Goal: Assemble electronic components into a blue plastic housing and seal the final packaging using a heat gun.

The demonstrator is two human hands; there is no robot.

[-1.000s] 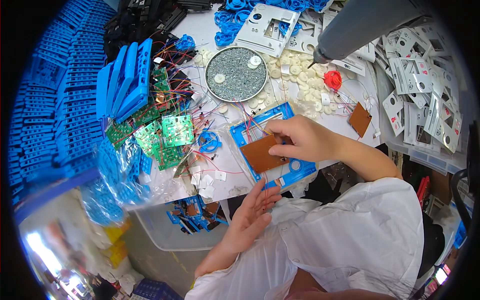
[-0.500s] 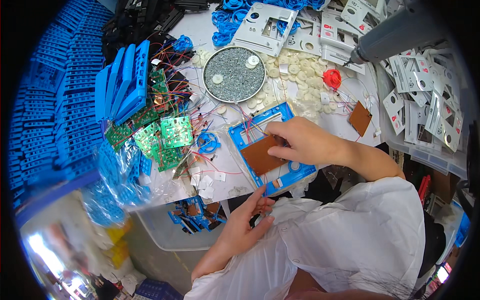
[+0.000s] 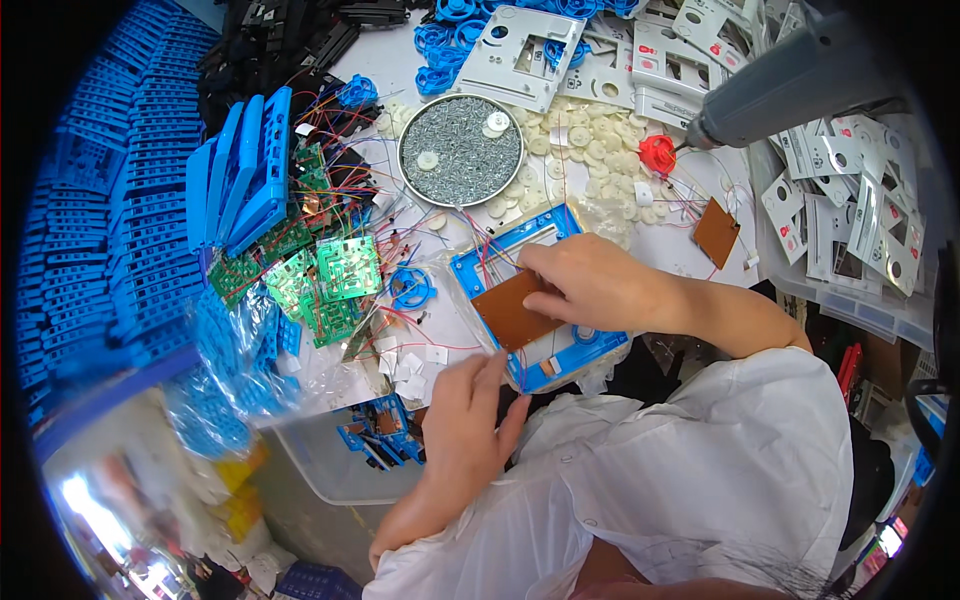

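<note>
A blue plastic casing lies on clear wrapping in front of me. Over its opening rests a brown circuit board, slightly tilted to the casing's sides. My right hand reaches in from the right and grips the board's right part, thumb on its face; the fingertips under the hand are partly hidden. At the casing's near left corner is my left hand, its fingers stretched forward and the thumb apart, holding nothing I can see. Thin wires run along the casing's far left side.
A round tray of screws stands beyond the casing, beside white plastic discs. Green circuit boards and tangled wires lie left, near stacked blue casings. A grey screwdriver hangs at upper right above a red part.
My left hand has moved up and slightly left, its fingers now reaching toward the casing's near left corner. My right hand stays on the circuit board; the whole view has shifted slightly.
</note>
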